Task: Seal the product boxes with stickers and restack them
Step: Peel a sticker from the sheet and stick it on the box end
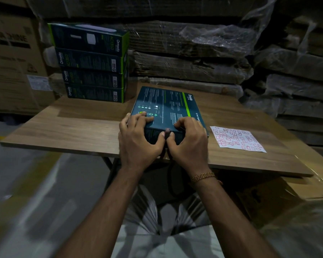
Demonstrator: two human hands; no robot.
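Observation:
A dark product box (166,107) with green trim lies flat on the wooden table (78,123), near its front edge. My left hand (138,140) grips the box's near left corner, fingers on top and thumb on the front face. My right hand (188,140) holds the near right part the same way. Both thumbs press a small reddish sticker (167,130) folded over the box's front top edge. A white sticker sheet (237,138) with several red stickers lies on the table to the right of the box.
A stack of several matching boxes (93,62) stands at the table's back left. Plastic-wrapped flattened cartons (194,53) rise behind the table and to the right. Large brown cartons (13,62) stand at the left. An open carton (287,192) sits on the floor at the right.

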